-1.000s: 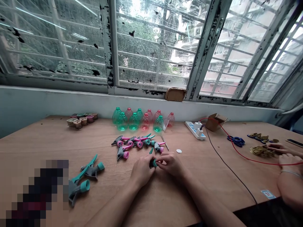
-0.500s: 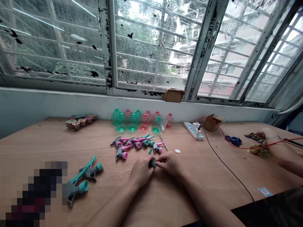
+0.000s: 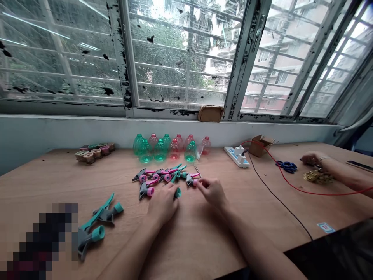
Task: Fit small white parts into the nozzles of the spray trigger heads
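Note:
My left hand (image 3: 163, 204) is closed around a grey trigger sprayer head with a teal collar (image 3: 177, 192); much of it is hidden by the fingers. With thumb and fingertips, my right hand (image 3: 214, 193) pinches the pink collar of another grey sprayer head (image 3: 190, 179) lying on the table. Beside and behind the hands lies a cluster of pink and teal sprayer heads (image 3: 155, 177). Two larger-looking teal and grey sprayer heads (image 3: 89, 236) lie at the left front.
Green and pink transparent bottles (image 3: 160, 151) stand along the wall. Small cases (image 3: 96, 151) sit at back left. A power strip (image 3: 236, 156), a cardboard box (image 3: 260, 146), blue scissors (image 3: 287, 166) and a red cable lie right. Another person's hand (image 3: 313, 158) is over brass-coloured pieces (image 3: 317, 176).
My hands have moved apart. The left shifted left with the teal-collared sprayer head, while the right reached forward to the pink-collared one. The other person's hand moved slightly left.

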{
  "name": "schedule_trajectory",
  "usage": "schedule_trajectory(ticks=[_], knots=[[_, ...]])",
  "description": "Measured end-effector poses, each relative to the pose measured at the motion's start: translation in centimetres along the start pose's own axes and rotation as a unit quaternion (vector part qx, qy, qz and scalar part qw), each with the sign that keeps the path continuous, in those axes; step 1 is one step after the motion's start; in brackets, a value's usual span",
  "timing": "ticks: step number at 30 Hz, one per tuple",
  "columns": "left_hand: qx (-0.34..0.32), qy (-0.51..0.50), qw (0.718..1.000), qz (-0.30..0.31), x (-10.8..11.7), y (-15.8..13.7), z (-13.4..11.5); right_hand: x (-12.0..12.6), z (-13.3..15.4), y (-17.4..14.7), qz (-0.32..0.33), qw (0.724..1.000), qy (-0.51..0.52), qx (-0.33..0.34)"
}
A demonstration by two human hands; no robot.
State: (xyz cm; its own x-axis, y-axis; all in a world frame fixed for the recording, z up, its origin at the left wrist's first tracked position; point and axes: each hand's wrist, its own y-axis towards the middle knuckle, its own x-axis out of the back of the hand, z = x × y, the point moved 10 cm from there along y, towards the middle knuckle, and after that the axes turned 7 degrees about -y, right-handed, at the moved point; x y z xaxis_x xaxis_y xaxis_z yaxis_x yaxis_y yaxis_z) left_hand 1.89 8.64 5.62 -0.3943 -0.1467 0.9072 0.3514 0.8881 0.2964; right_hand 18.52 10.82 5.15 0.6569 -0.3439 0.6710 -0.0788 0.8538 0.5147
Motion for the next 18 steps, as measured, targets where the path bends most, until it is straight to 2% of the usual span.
schedule_trajectory(ticks=[2, 5, 7, 9, 11, 14, 18], knots=[[0.011, 0.044, 0.999, -0.012, 1.0, 0.2, 0.9, 2.7, -2.9, 0.6, -0.041, 0.995, -0.083, -0.046], [0.015, 0.090, 0.996, -0.023, 1.6, 0.4, 2.0, 5.0, -8.1, 0.9, -0.034, 0.975, -0.180, -0.126], [0.017, 0.105, 0.994, -0.029, 1.5, 0.5, 2.6, 4.9, -11.6, 0.6, 0.003, 0.963, -0.199, -0.183], [0.022, 0.110, 0.993, -0.031, 1.1, 0.6, 3.0, 3.7, -13.8, 0.2, 0.059, 0.958, -0.194, -0.205], [0.029, 0.110, 0.993, -0.030, 0.7, 0.5, 3.3, 2.5, -14.8, 0.0, 0.101, 0.954, -0.188, -0.211], [0.032, 0.095, 0.994, -0.036, 0.7, 0.4, 3.3, 1.5, -14.8, 0.0, 0.128, 0.951, -0.183, -0.212], [0.040, 0.053, 0.997, -0.047, 2.7, 0.0, 3.5, 1.4, -14.3, 0.2, 0.130, 0.954, -0.177, -0.205]])
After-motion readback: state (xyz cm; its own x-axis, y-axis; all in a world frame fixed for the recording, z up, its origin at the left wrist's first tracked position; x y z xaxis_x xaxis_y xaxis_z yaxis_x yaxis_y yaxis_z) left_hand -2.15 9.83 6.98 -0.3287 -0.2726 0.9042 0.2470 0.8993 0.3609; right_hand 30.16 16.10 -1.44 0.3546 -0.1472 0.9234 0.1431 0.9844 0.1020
